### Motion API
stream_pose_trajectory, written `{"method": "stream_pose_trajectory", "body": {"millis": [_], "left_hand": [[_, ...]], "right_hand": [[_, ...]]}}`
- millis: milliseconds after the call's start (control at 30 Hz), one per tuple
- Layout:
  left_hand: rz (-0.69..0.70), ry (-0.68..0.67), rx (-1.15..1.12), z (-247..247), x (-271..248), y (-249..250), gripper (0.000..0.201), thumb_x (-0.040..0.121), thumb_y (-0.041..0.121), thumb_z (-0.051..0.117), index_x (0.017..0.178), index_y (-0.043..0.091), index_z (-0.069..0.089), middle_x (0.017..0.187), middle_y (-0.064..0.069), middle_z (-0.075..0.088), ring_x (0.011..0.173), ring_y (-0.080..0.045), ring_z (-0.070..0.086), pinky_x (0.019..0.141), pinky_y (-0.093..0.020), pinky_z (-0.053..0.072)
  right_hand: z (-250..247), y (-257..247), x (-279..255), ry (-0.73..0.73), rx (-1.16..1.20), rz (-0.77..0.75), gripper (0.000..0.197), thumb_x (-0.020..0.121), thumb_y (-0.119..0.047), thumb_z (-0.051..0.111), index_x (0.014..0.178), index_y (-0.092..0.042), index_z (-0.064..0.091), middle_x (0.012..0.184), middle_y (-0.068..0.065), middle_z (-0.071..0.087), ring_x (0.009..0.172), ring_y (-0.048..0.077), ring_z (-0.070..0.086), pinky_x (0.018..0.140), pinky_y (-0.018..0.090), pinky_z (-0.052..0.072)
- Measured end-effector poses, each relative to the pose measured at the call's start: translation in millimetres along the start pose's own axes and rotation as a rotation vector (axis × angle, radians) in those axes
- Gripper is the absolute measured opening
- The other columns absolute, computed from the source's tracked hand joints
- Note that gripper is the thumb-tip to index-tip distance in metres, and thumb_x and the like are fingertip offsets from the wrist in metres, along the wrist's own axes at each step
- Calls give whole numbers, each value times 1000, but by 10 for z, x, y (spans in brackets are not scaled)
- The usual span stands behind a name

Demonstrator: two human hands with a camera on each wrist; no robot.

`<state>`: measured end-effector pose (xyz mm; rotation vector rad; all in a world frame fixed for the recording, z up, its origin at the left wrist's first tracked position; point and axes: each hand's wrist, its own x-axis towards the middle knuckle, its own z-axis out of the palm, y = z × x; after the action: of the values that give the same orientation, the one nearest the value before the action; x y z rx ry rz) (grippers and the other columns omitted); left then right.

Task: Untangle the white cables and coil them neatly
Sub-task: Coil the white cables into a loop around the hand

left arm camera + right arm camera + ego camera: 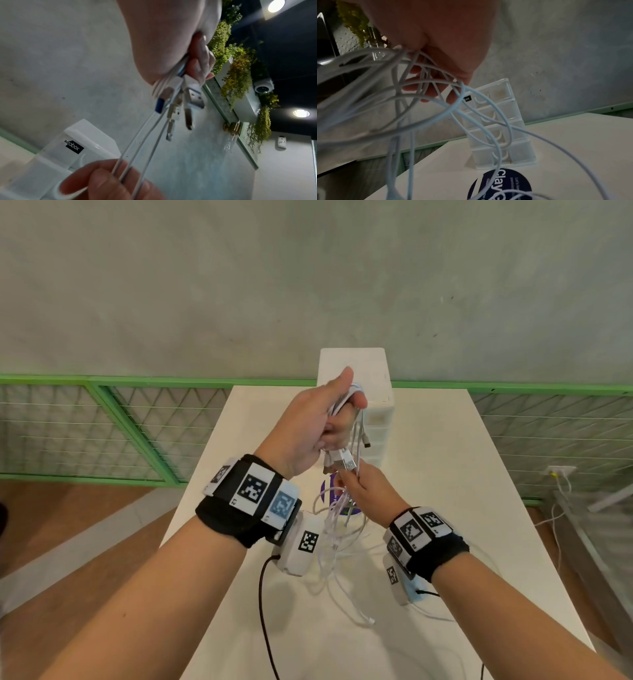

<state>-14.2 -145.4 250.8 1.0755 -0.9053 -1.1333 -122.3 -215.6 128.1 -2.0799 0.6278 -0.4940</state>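
Observation:
Several white cables [334, 537] hang in a tangled bunch above the white table [445, 474]. My left hand [342, 412] is raised and grips the upper part of the bunch; USB plugs [344, 463] dangle below its fingers. The left wrist view shows those plugs [192, 97] under my curled fingers [199, 60]. Just below, my right hand [346, 481] pinches a few strands [137, 142] between thumb and fingers [102, 180]. Loose loops [423, 94] droop from my right hand [436, 40] to the table, where one cable end [368, 619] lies.
A white stacked drawer box [356, 371] stands at the table's far edge, right behind my hands. A dark round sticker [501, 185] lies on the table in front of it. Green mesh railing [137, 422] runs along behind the table. A black cord [263, 611] hangs from my left wrist camera.

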Motion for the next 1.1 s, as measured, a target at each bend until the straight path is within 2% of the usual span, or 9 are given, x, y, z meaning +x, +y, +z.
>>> {"method": "stream_pose_trajectory", "body": {"millis": [133, 333, 467, 600, 733, 833, 933, 1000, 1100], "left_hand": [[94, 60, -130, -18, 16, 0, 47, 103, 38, 27, 78, 9, 54, 40, 10, 25, 30, -5, 17, 37, -20, 18], [220, 104, -412, -154, 82, 193, 36, 104, 31, 27, 84, 11, 49, 48, 8, 35, 37, -5, 29, 43, -19, 27], [298, 213, -377, -189, 129, 180, 29, 104, 25, 28, 88, 11, 46, 53, 7, 41, 42, -8, 33, 47, -20, 31], [376, 437, -184, -309, 235, 75, 18, 104, 17, 31, 91, 13, 42, 60, 5, 45, 47, -9, 39, 49, -23, 30], [457, 508, 383, -455, 267, -242, 17, 100, 9, 38, 87, 18, 43, 65, 3, 42, 50, -8, 40, 48, -22, 34], [345, 368, 802, -587, 240, -493, 14, 97, 14, 42, 85, 13, 49, 64, 1, 44, 52, -10, 41, 51, -25, 37], [131, 177, 1046, -624, 143, -624, 39, 99, 26, 44, 67, 6, 50, 62, -9, 51, 56, -20, 51, 60, -39, 46], [-29, 23, 1105, -525, 32, -665, 50, 98, 42, 45, 58, 12, 49, 60, -6, 54, 56, -17, 54, 66, -34, 45], [-338, -150, 1056, -347, -85, -719, 54, 84, 65, 50, 70, 13, 50, 56, -2, 56, 45, -11, 48, 49, -24, 39]], "right_hand": [[128, 108, -75, -113, -13, 7, 13, 96, -20, 42, 93, -22, 54, 72, -10, 57, 64, -2, 55, 60, 12, 40], [284, 361, -307, -163, -118, -3, 11, 93, -19, 46, 97, -29, 51, 94, -2, 60, 84, 16, 56, 75, 27, 45], [232, 303, -284, -200, -189, -6, 9, 93, -22, 48, 95, -30, 49, 92, -5, 59, 84, 16, 57, 73, 25, 42], [146, 188, -289, -227, -311, -146, 18, 91, -19, 52, 107, -24, 58, 93, -3, 64, 85, 13, 58, 78, 23, 42], [83, 99, -325, -205, -369, -418, 20, 90, -15, 51, 105, -23, 63, 95, -3, 66, 89, 15, 59, 80, 25, 42], [-30, 99, -329, -139, -291, -437, 21, 89, -15, 49, 99, -24, 65, 93, -2, 63, 88, 12, 56, 78, 23, 42], [-188, 188, -319, 19, -205, -408, 27, 80, -1, 56, 94, -21, 68, 90, -1, 61, 84, 7, 52, 74, 18, 39], [-284, 247, -315, 77, -181, -404, 30, 78, 4, 58, 92, -20, 68, 88, -3, 59, 81, 9, 53, 72, 19, 41], [-404, 332, -273, 125, -167, -344, 26, 78, -2, 56, 90, -23, 66, 85, -11, 54, 79, 3, 51, 71, 15, 39]]}}
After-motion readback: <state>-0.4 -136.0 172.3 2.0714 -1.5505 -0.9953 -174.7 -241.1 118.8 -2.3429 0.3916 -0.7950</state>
